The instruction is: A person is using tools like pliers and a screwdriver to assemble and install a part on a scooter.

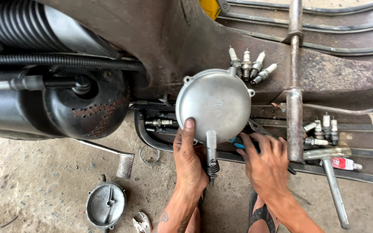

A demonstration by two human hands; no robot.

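My left hand holds a round silver metal cover up by its lower edge, thumb pressed on its face. A short lever with a coil spring hangs from the cover's bottom. My right hand rests just right of it on the scooter's floorboard, fingers over a blue-handled tool and a wrench lying there. Whether it grips the tool is unclear.
Several spark plugs lie on the rusty scooter body, more at right beside a small tube. An upright metal pipe stands right of my hand. On the concrete floor lie a second round cover, pliers and a ring.
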